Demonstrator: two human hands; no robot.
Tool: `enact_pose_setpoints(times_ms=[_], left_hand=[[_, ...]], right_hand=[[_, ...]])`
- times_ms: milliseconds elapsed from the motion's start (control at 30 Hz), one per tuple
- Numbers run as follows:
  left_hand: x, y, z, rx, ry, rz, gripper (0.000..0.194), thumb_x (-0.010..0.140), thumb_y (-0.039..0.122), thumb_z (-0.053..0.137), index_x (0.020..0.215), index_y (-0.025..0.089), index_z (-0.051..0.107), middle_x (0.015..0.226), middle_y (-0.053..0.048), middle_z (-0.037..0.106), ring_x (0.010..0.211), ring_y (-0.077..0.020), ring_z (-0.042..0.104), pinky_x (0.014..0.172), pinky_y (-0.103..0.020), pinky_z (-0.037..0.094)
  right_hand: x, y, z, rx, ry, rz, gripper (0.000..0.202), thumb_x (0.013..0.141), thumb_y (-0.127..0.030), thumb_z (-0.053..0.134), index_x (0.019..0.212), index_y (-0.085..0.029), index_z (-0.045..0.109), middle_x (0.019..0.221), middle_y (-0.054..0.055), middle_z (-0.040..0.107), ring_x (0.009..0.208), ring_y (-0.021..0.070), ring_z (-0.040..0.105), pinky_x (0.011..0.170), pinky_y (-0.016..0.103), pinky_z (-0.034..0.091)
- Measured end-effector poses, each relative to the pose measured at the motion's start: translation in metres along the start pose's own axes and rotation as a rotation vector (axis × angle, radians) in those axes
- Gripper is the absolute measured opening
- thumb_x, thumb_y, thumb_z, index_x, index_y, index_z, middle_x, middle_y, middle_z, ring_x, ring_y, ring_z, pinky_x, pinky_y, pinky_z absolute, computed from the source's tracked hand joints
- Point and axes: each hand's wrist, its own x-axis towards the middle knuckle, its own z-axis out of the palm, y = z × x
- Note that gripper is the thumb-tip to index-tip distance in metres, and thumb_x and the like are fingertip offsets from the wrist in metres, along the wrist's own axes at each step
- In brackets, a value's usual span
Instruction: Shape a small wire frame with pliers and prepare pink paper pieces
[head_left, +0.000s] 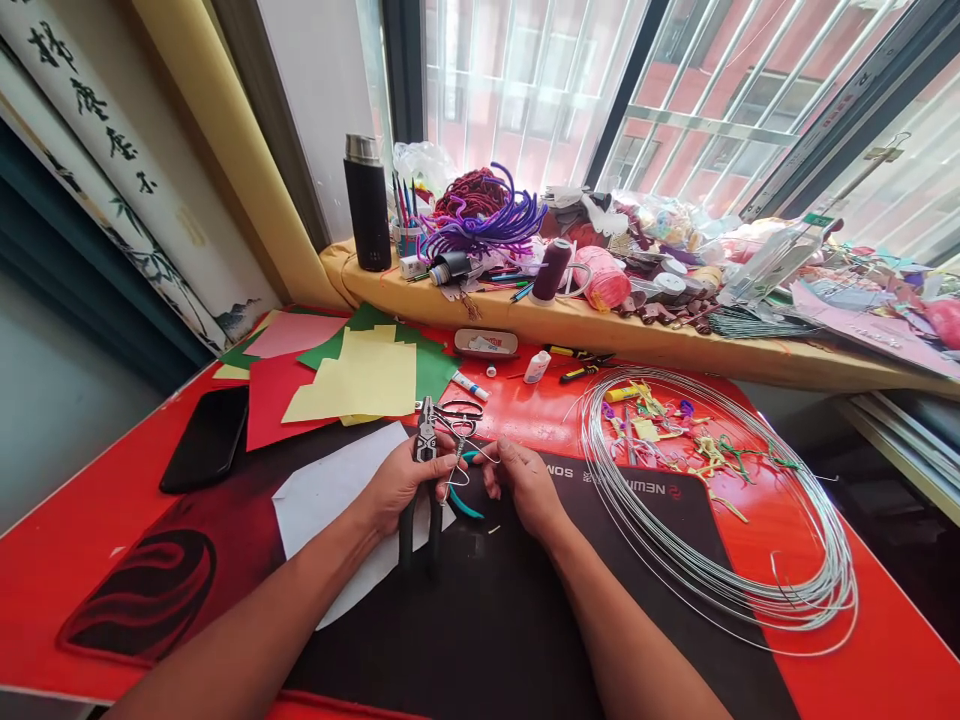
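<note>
Wire [487, 457] pinched by our left hand [397, 485] and right hand [531, 490] could kink if we pull unevenly or snag the adjacent pliers [426, 440].

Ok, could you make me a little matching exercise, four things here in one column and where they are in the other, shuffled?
Things
1. Wire coil
2. Black phone
3. Black flask
4. White sheet

Places
A. Upright on the window ledge
B. Partly hidden by the left forearm
C. Lying around colourful scraps
D. Lying beside the red paper

Right pairs: 1-C, 2-D, 3-A, 4-B
</note>
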Motion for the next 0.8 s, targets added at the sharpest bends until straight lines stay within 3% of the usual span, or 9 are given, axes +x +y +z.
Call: enact_pose_setpoints(times_ms=[367, 567, 800], left_hand=[[0.0025, -0.0013, -0.0025, -0.030, 0.013, -0.057, 0.046, 0.072, 0.034, 0.090, 0.102, 0.017, 0.058, 0.084, -0.004, 0.072, 0.050, -0.0090, 0.056, 0.050, -0.023, 0.047], [0.0014, -0.0039, -0.0038, -0.067, 0.024, -0.044, 0.045, 0.071, 0.033, 0.090, 0.100, 0.017, 0.060, 0.077, 0.002, 0.065, 0.050, -0.0088, 0.055, 0.050, -0.024, 0.047], [-0.0010, -0.0005, -0.0002, -0.043, 0.035, -0.063, 0.047, 0.071, 0.035, 0.090, 0.099, 0.017, 0.058, 0.084, -0.005, 0.073, 0.050, -0.0091, 0.056, 0.050, -0.024, 0.048]], right_hand=[[-0.0012, -0.0020, 0.0012, -0.089, 0.014, -0.038, 0.045, 0.093, -0.059, 0.064, 0.080, -0.017, 0.072, 0.056, -0.002, 0.055, 0.050, 0.0123, 0.050, 0.053, 0.025, 0.039], [-0.0023, -0.0020, 0.0014, -0.080, 0.015, -0.033, 0.048, 0.094, -0.060, 0.061, 0.081, -0.016, 0.073, 0.056, -0.001, 0.056, 0.052, 0.0127, 0.051, 0.054, 0.026, 0.040], [-0.0019, -0.0022, 0.0012, -0.088, 0.017, -0.035, 0.047, 0.093, -0.060, 0.062, 0.080, -0.016, 0.073, 0.056, -0.001, 0.055, 0.051, 0.0125, 0.051, 0.054, 0.025, 0.040]])
